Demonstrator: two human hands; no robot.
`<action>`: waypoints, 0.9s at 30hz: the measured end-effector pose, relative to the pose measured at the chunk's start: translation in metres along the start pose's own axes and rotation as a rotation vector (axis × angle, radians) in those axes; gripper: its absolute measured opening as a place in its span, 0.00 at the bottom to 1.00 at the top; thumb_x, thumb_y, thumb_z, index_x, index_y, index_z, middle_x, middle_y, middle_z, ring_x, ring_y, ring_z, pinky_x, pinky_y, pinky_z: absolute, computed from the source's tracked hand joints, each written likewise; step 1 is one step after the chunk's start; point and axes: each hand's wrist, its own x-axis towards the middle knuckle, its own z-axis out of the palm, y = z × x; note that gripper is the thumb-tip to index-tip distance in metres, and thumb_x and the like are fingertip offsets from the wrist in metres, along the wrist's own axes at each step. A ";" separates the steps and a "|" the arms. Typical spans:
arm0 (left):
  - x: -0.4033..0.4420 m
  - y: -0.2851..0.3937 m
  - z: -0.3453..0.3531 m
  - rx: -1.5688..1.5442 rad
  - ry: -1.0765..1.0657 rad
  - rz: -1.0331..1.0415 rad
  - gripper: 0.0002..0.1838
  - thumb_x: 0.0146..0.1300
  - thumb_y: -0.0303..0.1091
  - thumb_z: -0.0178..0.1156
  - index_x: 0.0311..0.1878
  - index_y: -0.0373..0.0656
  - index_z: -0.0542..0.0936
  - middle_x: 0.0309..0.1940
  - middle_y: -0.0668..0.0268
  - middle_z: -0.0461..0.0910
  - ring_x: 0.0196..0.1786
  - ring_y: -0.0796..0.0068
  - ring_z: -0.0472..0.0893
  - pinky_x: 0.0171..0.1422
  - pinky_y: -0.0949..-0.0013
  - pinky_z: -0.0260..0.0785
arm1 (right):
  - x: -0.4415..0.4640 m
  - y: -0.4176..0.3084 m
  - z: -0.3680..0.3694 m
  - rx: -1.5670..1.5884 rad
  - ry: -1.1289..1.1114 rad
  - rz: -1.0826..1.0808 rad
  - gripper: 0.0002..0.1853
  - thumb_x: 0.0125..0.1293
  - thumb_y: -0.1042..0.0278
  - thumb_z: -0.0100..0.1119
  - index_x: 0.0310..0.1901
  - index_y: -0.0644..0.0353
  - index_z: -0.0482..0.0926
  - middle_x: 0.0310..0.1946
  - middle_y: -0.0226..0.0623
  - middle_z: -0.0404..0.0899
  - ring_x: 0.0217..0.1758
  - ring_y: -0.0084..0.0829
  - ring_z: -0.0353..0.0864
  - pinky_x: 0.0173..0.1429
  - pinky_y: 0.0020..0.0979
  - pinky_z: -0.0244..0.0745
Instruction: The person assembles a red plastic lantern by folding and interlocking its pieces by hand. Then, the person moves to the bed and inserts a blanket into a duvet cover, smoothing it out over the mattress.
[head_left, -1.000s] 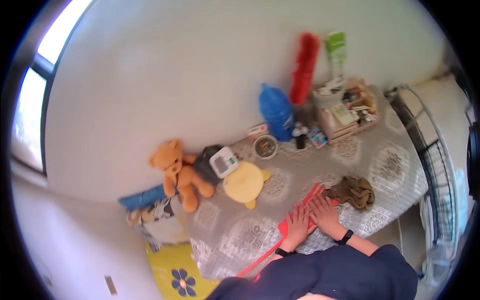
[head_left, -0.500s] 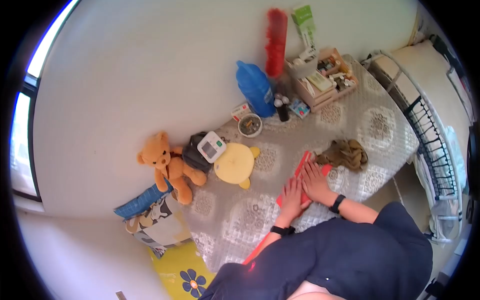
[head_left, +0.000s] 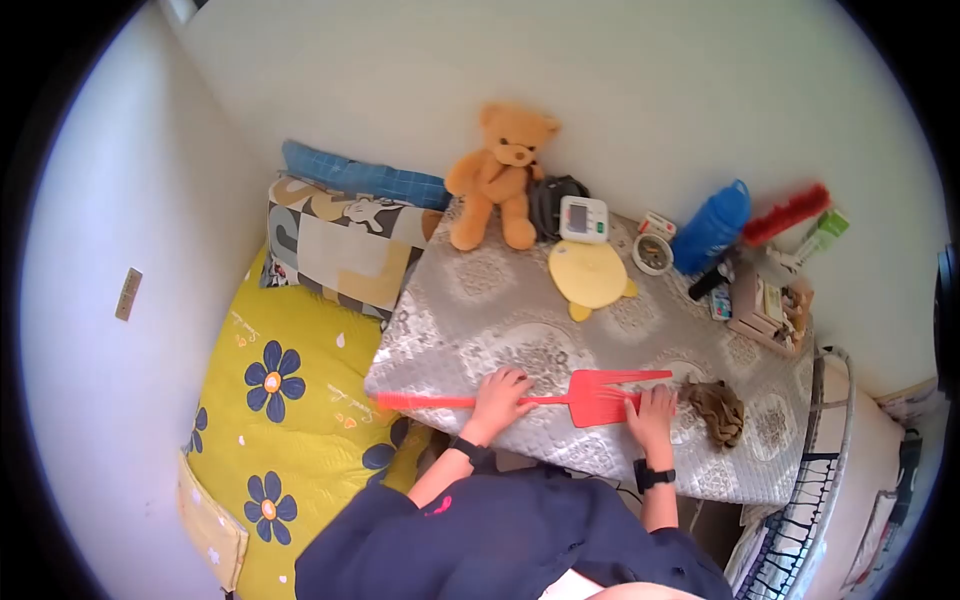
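Red tool (head_left: pixel 590 405) lay crosswise near the front edge of the table (head_left: pixel 480 345), bristly end to the left, flat pronged head to the right. Left hand (head_left: pixel 493 408) was over the handle, between the bristles and the head; its fingers were bent and pointed toward the head, with handle showing on both sides of the hand. Couldn't tell if they were wrapped round it (the palm was hidden). Right hand (head_left: pixel 650 418) was at the far right end of the head, fingers a little apart, tips up by the prongs; the head's left part lay uncovered beside them. Whether those fingers pinched the plastic or only rested on it, couldn't tell either. Dark bands on both wrists.

Crumpled brown cloth (head_left: pixel 718 412) sat just right of the right hand. Behind the tool, well apart from the fingers: yellow pad (head_left: pixel 588 275), white monitor (head_left: pixel 584 219), teddy bear (head_left: pixel 497 185) seated against the wall, round bowl (head_left: pixel 653 254), blue bottle (head_left: pixel 712 227), box (head_left: pixel 755 305) of small stuff. Bed with a flowered yellow-green cover (head_left: pixel 325 385) was off to the left.
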 end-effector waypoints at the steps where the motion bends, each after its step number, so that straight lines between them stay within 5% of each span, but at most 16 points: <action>1: -0.008 -0.019 -0.006 -0.011 0.044 -0.090 0.14 0.51 0.40 0.65 0.41 0.49 0.79 0.43 0.70 0.75 0.50 0.67 0.74 0.53 0.61 0.64 | -0.006 -0.014 0.008 0.020 -0.019 -0.040 0.29 0.62 0.47 0.54 0.55 0.66 0.70 0.58 0.60 0.65 0.66 0.60 0.57 0.71 0.57 0.47; 3: -0.023 -0.058 -0.026 0.088 0.117 -0.073 0.11 0.52 0.41 0.65 0.37 0.49 0.79 0.39 0.70 0.76 0.48 0.68 0.74 0.53 0.61 0.64 | -0.003 -0.063 0.011 0.041 -0.037 -0.088 0.32 0.62 0.45 0.54 0.56 0.66 0.70 0.62 0.63 0.62 0.69 0.60 0.54 0.72 0.59 0.44; 6: -0.050 -0.118 -0.067 0.085 0.185 -0.059 0.10 0.54 0.41 0.63 0.36 0.48 0.78 0.36 0.67 0.75 0.46 0.65 0.74 0.49 0.61 0.65 | -0.012 -0.174 0.010 0.017 -0.271 -0.013 0.43 0.63 0.41 0.51 0.70 0.64 0.53 0.70 0.68 0.43 0.74 0.67 0.38 0.71 0.65 0.34; 11: -0.080 -0.194 -0.109 0.112 0.087 -0.023 0.15 0.56 0.48 0.60 0.33 0.45 0.76 0.32 0.65 0.73 0.41 0.62 0.73 0.43 0.60 0.66 | 0.002 -0.321 0.076 0.159 -0.035 -0.195 0.46 0.63 0.38 0.50 0.72 0.60 0.47 0.71 0.68 0.34 0.75 0.66 0.26 0.69 0.69 0.22; 12: -0.086 -0.202 -0.115 0.107 0.082 -0.041 0.16 0.58 0.50 0.59 0.33 0.46 0.76 0.31 0.64 0.75 0.40 0.60 0.75 0.41 0.59 0.66 | 0.014 -0.365 0.050 0.104 -0.239 -0.119 0.45 0.63 0.40 0.51 0.73 0.60 0.47 0.70 0.73 0.33 0.75 0.67 0.25 0.70 0.67 0.22; 14: -0.108 -0.224 -0.133 0.102 0.039 -0.064 0.17 0.60 0.51 0.57 0.34 0.46 0.76 0.30 0.62 0.76 0.38 0.59 0.76 0.38 0.57 0.67 | 0.029 -0.405 0.072 0.126 -0.147 -0.162 0.42 0.64 0.45 0.51 0.72 0.61 0.50 0.67 0.78 0.38 0.74 0.70 0.30 0.71 0.67 0.26; 16: -0.126 -0.242 -0.155 -0.013 -0.201 -0.498 0.20 0.64 0.55 0.53 0.35 0.46 0.76 0.26 0.58 0.79 0.33 0.54 0.78 0.34 0.55 0.68 | 0.050 -0.433 0.075 -0.027 -0.045 -0.400 0.36 0.63 0.53 0.53 0.69 0.62 0.57 0.66 0.74 0.48 0.72 0.69 0.42 0.73 0.62 0.37; 17: -0.146 -0.267 -0.155 -0.160 -0.083 -0.532 0.25 0.64 0.60 0.50 0.34 0.44 0.76 0.24 0.53 0.79 0.30 0.50 0.78 0.31 0.55 0.68 | 0.061 -0.446 0.068 -0.024 -0.057 -0.394 0.36 0.63 0.53 0.53 0.69 0.62 0.57 0.66 0.74 0.48 0.72 0.69 0.42 0.73 0.62 0.37; 19: -0.177 -0.300 -0.182 -0.273 -0.163 -0.732 0.26 0.62 0.62 0.53 0.31 0.45 0.80 0.25 0.54 0.80 0.33 0.49 0.79 0.33 0.55 0.68 | 0.080 -0.473 0.046 0.195 -0.125 -0.710 0.31 0.61 0.59 0.54 0.65 0.63 0.64 0.64 0.63 0.60 0.69 0.62 0.55 0.73 0.53 0.51; 23: -0.235 -0.322 -0.217 -0.068 -0.042 -0.923 0.24 0.60 0.60 0.57 0.30 0.46 0.81 0.24 0.56 0.79 0.29 0.51 0.79 0.30 0.56 0.67 | 0.083 -0.494 0.041 0.282 -0.202 -0.726 0.29 0.58 0.63 0.56 0.62 0.62 0.67 0.61 0.52 0.67 0.68 0.52 0.61 0.71 0.44 0.57; 27: -0.218 -0.319 -0.247 0.014 0.041 -0.802 0.22 0.60 0.58 0.59 0.29 0.46 0.81 0.22 0.59 0.79 0.26 0.53 0.79 0.28 0.57 0.68 | 0.066 -0.484 0.016 0.415 -0.323 -0.621 0.30 0.58 0.68 0.57 0.63 0.62 0.66 0.62 0.51 0.67 0.69 0.51 0.61 0.71 0.44 0.57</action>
